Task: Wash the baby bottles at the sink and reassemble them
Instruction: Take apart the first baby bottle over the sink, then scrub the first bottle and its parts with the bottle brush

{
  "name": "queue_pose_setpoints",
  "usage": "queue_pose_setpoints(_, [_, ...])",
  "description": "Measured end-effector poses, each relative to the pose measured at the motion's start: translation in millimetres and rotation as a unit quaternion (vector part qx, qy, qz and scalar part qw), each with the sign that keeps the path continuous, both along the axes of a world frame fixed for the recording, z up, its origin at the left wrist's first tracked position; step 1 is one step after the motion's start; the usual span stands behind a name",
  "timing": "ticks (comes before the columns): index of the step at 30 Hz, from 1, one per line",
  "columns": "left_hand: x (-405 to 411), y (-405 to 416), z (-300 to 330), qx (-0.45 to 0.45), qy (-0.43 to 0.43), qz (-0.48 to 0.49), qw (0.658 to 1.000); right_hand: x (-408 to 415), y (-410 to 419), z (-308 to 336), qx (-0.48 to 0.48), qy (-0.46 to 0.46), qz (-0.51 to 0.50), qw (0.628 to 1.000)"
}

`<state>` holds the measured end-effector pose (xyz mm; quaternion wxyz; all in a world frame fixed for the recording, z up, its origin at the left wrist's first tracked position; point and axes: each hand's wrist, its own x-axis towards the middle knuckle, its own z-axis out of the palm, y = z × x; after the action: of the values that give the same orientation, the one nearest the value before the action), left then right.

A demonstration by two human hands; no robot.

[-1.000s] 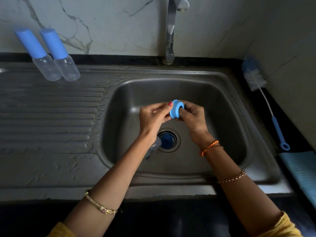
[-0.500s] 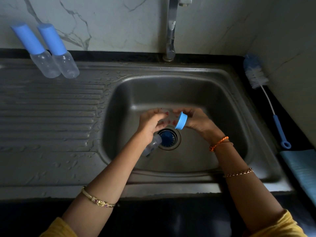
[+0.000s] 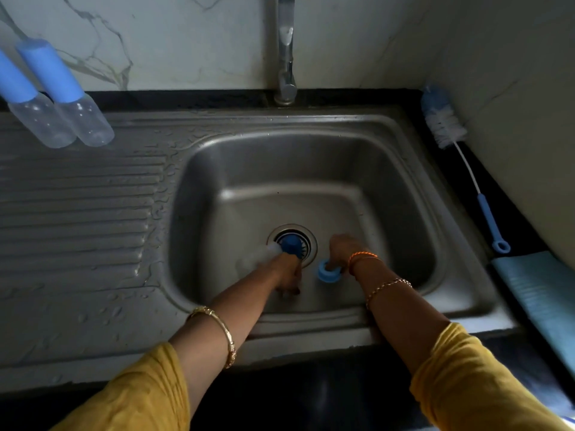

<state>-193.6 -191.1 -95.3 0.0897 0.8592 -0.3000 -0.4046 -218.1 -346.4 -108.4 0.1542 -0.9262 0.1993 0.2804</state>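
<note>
1. Filling the frame's centre, the sink (image 3: 404, 169) is taking both hands low near the drain (image 3: 292, 244).
2. Two capped bottles (image 3: 62, 98) are leaning at upper left, caps pointing up-left, probably finished.
3. Left hand (image 3: 287, 275) is holding a clear bottle (image 3: 259, 256), its long axis running towards the drain; the grip is blurred.
4. Right hand (image 3: 343, 251) is pinching the blue ring (image 3: 328, 270) at the sink floor, opening facing up.
</note>
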Motion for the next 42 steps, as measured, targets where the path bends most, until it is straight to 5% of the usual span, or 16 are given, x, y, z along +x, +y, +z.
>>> queue_pose_setpoints(6, [2, 0, -3, -0.030, 0.007, 0.039, 0.999, 0, -1, -1, 0.011, 0.017, -0.009, 1.000])
queue_pose_setpoints(14, [5, -1, -1, -0.056, -0.113, 0.048, 0.991, 4, -7, 5, 0.018, -0.059, -0.021, 0.998])
queue_pose_setpoints(19, [8, 1, 8, -0.113, -0.139, 0.138, 0.974, 1, -1, 33, 0.003, -0.172, -0.074, 0.982])
queue_pose_setpoints(25, [9, 13, 24, -0.201, -0.163, 0.280, 0.925, -23, 15, 79, -0.055, -0.413, -0.180, 0.891])
queue_pose_setpoints(27, [8, 17, 31, -0.220, -0.176, 0.296, 0.913, -31, 16, 81, -0.052, -0.367, -0.140, 0.918])
queue_pose_setpoints(29, [6, 20, 35, -0.236, -0.180, 0.302, 0.906, -37, 20, 80, -0.035, -0.217, -0.046, 0.974])
queue_pose_setpoints(31, [2, 24, 35, -0.235, -0.182, 0.298, 0.907, -44, 29, 76, -0.004, -0.120, 0.016, 0.993])
queue_pose_setpoints(35, [0, 26, 33, -0.196, -0.177, 0.275, 0.924, -50, 32, 72, -0.004, -0.138, 0.024, 0.990])
queue_pose_setpoints(38, [2, 23, 33, -0.186, -0.167, 0.255, 0.934, -48, 14, 86, -0.050, -0.262, -0.068, 0.961])
queue_pose_setpoints(42, [3, 20, 35, -0.172, -0.174, 0.241, 0.939, -54, -18, 106, -0.096, -0.413, -0.278, 0.862])
